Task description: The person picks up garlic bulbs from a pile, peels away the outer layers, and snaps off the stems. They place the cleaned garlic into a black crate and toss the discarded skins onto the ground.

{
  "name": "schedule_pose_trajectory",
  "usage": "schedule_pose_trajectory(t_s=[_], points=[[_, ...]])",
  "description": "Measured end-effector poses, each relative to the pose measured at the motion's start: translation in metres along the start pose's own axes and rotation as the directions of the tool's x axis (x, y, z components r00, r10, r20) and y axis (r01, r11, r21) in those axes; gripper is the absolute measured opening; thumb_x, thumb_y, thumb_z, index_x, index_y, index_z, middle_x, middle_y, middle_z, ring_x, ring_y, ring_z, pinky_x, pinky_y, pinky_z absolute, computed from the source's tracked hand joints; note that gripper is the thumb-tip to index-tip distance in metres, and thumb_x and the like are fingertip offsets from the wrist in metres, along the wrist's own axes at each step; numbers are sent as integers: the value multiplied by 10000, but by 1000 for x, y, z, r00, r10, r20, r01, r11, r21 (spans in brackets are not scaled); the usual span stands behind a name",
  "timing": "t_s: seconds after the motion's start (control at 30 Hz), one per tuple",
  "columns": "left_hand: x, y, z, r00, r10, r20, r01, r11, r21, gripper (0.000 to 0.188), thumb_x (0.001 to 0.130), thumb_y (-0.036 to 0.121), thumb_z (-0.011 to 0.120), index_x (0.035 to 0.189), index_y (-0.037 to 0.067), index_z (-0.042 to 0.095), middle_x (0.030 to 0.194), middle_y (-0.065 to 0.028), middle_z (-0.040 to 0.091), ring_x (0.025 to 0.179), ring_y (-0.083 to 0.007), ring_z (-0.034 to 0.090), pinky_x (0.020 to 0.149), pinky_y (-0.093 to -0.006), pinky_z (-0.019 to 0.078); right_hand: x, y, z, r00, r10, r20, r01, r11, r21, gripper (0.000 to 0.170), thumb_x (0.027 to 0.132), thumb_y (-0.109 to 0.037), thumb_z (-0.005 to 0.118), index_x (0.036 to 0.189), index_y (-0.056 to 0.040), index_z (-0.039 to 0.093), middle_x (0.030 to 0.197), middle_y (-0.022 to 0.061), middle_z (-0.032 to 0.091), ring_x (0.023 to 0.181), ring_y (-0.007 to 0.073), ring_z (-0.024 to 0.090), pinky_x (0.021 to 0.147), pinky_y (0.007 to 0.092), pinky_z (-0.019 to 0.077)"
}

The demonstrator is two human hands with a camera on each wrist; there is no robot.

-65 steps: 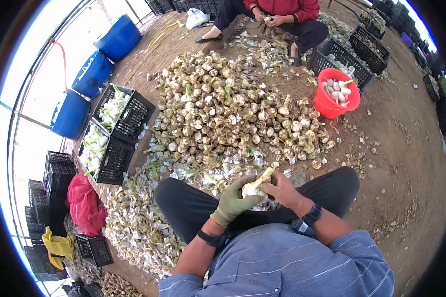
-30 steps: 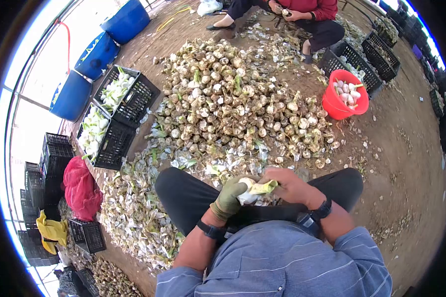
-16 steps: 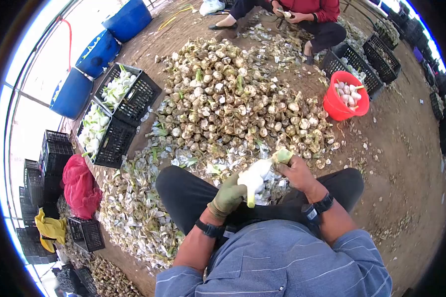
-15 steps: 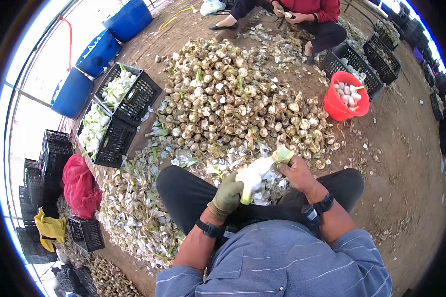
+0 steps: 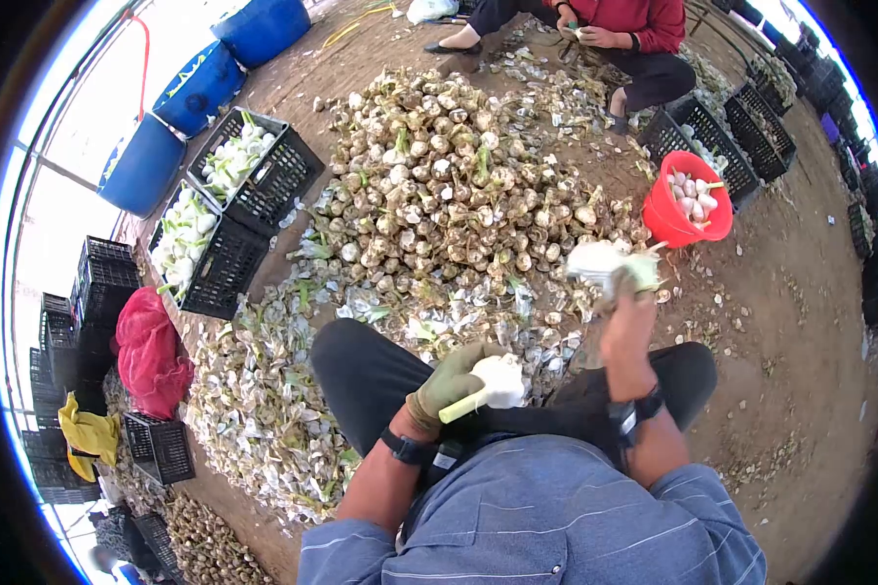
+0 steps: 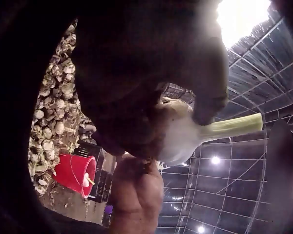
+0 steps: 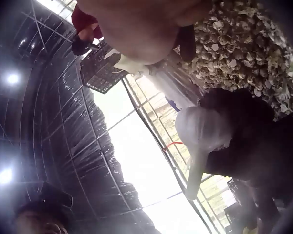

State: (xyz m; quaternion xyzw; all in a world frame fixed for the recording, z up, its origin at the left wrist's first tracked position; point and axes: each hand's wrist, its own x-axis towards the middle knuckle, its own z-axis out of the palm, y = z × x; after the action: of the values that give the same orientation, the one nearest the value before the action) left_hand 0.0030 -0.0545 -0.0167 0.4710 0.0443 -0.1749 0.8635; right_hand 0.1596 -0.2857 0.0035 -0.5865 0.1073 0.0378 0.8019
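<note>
My left hand (image 5: 449, 384), in a greenish work glove, grips a white garlic bulb (image 5: 503, 380) low over my lap. Its pale green stem points back toward my body. The left wrist view shows the same garlic bulb (image 6: 179, 142) with the stem beside dark gloved fingers. Out to the right, above my right knee, my bare right hand (image 5: 630, 320) holds a white, blurred clump of peeled garlic skin (image 5: 595, 261) with a greenish end. In the right wrist view this garlic skin (image 7: 172, 87) trails from the fingers, apart from the bulb.
A large heap of unpeeled garlic (image 5: 439, 185) lies ahead, with loose skins (image 5: 263, 409) at left. A red bucket (image 5: 665, 216) holding bulbs stands at right. Black crates (image 5: 226, 268) of white garlic stand left, near blue barrels (image 5: 141, 166). Another person (image 5: 644, 39) sits opposite.
My right hand has pulled the outer skin off the bulb and moved forward and right with it. My left hand keeps the bulb, now bare and white, near my lap.
</note>
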Motion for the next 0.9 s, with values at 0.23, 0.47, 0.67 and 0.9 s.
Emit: schedule_pose_trajectory(t_s=[0.23,0.47,0.67,0.9], points=[[6,10,5,994,10,-108,-22,994,-109,521,810,143,589,1305,-16,558,1149,-95,657,1022,-177,637,902,-297,513,-25,-31,14,707,249,662,384,651,-655,431,829,-243,774,1174,-19,645,1006,126,659,870,224,653,778,355,527],[6,3,-4,982,-19,-190,33,997,74,481,813,152,589,1262,-20,603,1035,-67,679,892,-128,633,811,-274,522,-48,-28,46,380,37,924,767,545,-338,280,861,-202,721,1091,-49,676,927,138,651,831,328,647,700,384,533],[1,5,-11,978,-69,-198,85,993,78,488,807,181,605,1242,-41,604,1049,-83,682,902,-146,650,818,-285,529,-60,-11,48,411,102,906,831,366,-418,177,839,-174,722,970,-62,683,795,114,644,711,338,648,608,414,511],[-1,8,-15,991,-122,-53,122,993,-3,570,799,267,683,1266,-41,576,1064,-85,677,908,-156,659,813,-287,531,-55,10,55,717,148,682,389,726,-567,139,863,-95,644,959,4,654,714,87,649,600,131,583,560,320,464]])
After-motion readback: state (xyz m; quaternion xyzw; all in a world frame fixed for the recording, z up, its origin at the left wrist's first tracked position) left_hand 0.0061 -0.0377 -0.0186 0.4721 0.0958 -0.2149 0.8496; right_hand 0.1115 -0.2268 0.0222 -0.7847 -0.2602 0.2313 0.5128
